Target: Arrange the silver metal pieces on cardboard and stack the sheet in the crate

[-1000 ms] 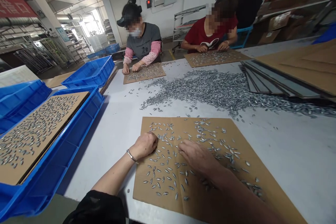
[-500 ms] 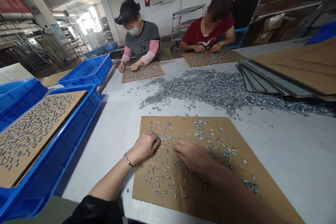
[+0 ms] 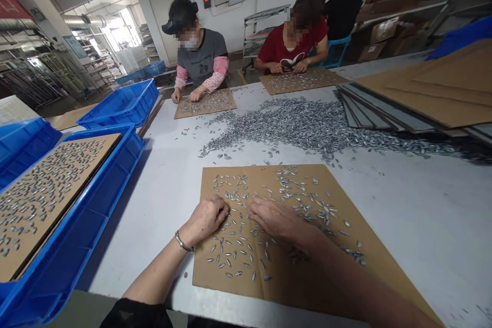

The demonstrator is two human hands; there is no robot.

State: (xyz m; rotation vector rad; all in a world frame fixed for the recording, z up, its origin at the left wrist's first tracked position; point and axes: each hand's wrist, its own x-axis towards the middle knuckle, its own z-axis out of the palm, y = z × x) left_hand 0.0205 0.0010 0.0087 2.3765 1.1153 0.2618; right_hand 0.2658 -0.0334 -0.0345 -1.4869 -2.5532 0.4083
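The wearer's left hand [image 3: 207,215] is curled, knuckles up, fingertips turned down to a brown cardboard sheet [image 3: 307,297]; the right hand [image 3: 274,219] faces it, fingers drawn together and bent down, tips just across a narrow gap. Whether either hand grips a piece cannot be told, since the fingertips are hidden. Compared with half a second ago, the scene sits a little further left in view, and the left hand has come slightly nearer the wearer; the right hand is over nearly the same part of the sheet. Around and between the hands lie small spindle-shaped metal pieces [image 3: 239,273], pointed at both ends. Near the wearer, on the left half, they lie mostly apart, their long axes mixed: some run left to right, some point away from the wearer, others slant. Beyond the right hand, they bunch and overlap. A metal bracelet [image 3: 183,242] circles the left wrist. Past the sheet, a broad grey heap [image 3: 292,125] of similar pieces spreads over the white table [image 3: 172,148]. At left, a blue plastic crate [image 3: 100,225] bears a piece-covered board [image 3: 113,138]. Across the table, a person in pink sleeves [image 3: 203,56] and another in a red shirt [image 3: 286,56] bend over boards.
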